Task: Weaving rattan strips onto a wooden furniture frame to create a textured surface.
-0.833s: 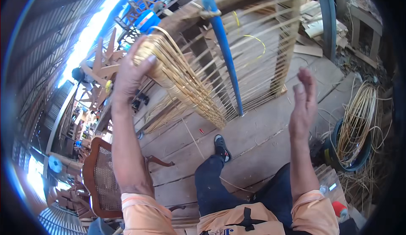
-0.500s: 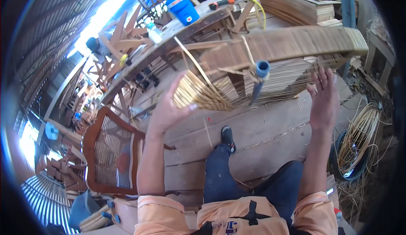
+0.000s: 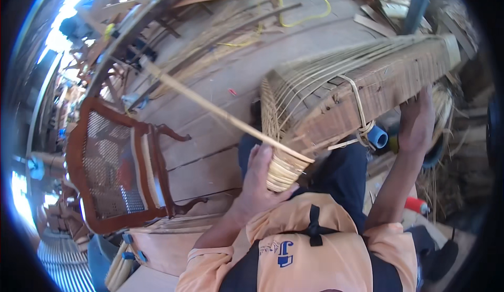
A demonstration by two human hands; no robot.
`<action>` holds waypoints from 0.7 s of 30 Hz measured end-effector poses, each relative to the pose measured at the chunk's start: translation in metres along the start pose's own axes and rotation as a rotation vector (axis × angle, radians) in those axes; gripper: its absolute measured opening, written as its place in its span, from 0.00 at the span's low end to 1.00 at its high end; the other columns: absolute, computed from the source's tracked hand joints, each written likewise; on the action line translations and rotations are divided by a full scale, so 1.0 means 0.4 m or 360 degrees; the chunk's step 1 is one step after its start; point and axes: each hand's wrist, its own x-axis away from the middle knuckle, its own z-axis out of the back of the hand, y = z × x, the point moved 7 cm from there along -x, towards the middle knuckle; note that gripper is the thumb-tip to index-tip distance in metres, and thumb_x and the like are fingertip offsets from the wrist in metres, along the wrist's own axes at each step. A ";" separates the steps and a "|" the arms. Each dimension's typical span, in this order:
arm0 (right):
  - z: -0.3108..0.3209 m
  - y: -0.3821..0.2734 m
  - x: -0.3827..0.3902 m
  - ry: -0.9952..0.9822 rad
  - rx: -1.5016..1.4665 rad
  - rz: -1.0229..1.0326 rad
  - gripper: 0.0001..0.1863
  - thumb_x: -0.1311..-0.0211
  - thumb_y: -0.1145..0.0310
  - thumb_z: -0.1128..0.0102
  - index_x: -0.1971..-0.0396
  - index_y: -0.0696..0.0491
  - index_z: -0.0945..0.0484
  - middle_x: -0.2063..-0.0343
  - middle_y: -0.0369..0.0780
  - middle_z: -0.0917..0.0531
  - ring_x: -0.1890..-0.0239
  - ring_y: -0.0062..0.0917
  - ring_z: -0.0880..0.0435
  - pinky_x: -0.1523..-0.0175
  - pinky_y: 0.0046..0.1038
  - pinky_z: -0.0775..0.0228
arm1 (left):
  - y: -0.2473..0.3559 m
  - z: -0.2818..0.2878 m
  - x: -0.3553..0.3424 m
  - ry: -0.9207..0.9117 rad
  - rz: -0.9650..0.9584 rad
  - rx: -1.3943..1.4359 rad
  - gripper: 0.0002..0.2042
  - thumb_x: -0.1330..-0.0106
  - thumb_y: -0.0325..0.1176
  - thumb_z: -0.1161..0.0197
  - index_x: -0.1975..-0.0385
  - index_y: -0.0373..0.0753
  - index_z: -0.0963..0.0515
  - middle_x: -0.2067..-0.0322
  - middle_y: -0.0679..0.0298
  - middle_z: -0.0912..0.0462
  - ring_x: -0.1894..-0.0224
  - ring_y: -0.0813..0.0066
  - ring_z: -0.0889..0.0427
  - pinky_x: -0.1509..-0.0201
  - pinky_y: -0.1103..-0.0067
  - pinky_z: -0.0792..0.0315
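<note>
A long wooden frame (image 3: pixel 362 92) strung with pale cane strands slants across my lap, its narrow left end wrapped in tightly woven cane (image 3: pixel 281 174). My left hand (image 3: pixel 257 187) is closed round that woven end, thumb below and fingers above. A long flat cane strip (image 3: pixel 210 108) sticks out from there toward the upper left. At the frame's right part my right hand (image 3: pixel 420 118) grips the near edge, its fingertips partly hidden by the wood. A loop of cane ties a blue pipe (image 3: pixel 377 137) to the frame, near my right hand.
A brown chair (image 3: pixel 79 160) with a cane back lies at the left. A yellow cord (image 3: pixel 328 11) curls on the plank floor ahead. At the right are a bluish post (image 3: pixel 417 8), a cane bundle (image 3: pixel 446 103) and a red-ended can (image 3: pixel 417 205).
The frame has swung over and come closer to my body, showing its other side. My hands, earlier spread apart and open beside it, now hold it. The view has tilted downward.
</note>
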 end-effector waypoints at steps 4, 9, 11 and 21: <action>0.178 -0.026 -0.069 0.0257 0.0670 -0.0139 0.23 0.38 0.58 0.48 0.49 0.57 0.31 0.62 0.39 0.23 0.65 0.23 0.24 0.57 0.25 0.31 | 0.091 -0.139 0.009 0.0252 -0.0388 -0.0096 0.49 0.52 0.48 0.28 0.38 0.29 0.52 0.42 0.42 0.41 0.39 0.45 0.39 0.36 0.55 0.49; 0.172 -0.102 -0.142 -0.0219 0.0324 -0.0068 0.26 0.44 0.54 0.39 0.50 0.57 0.29 0.57 0.40 0.22 0.57 0.27 0.23 0.52 0.32 0.31 | 0.157 -0.250 -0.013 0.0026 -0.0709 0.0046 0.49 0.42 0.55 0.40 0.35 0.32 0.65 0.37 0.33 0.59 0.34 0.40 0.53 0.34 0.56 0.53; 0.195 -0.111 -0.129 -0.0154 0.0453 -0.0028 0.29 0.47 0.53 0.37 0.51 0.58 0.29 0.56 0.40 0.23 0.53 0.27 0.25 0.50 0.34 0.32 | 0.149 -0.287 0.016 -0.0038 -0.0744 0.0080 0.47 0.40 0.53 0.43 0.34 0.35 0.67 0.37 0.32 0.59 0.34 0.40 0.52 0.35 0.56 0.48; 0.376 -0.110 -0.060 0.0019 0.0608 -0.0194 0.32 0.43 0.56 0.42 0.47 0.63 0.36 0.58 0.42 0.25 0.54 0.23 0.25 0.51 0.27 0.31 | 0.146 -0.456 0.175 0.0343 -0.1466 -0.0595 0.37 0.34 0.53 0.55 0.37 0.28 0.55 0.37 0.37 0.53 0.36 0.40 0.46 0.35 0.53 0.47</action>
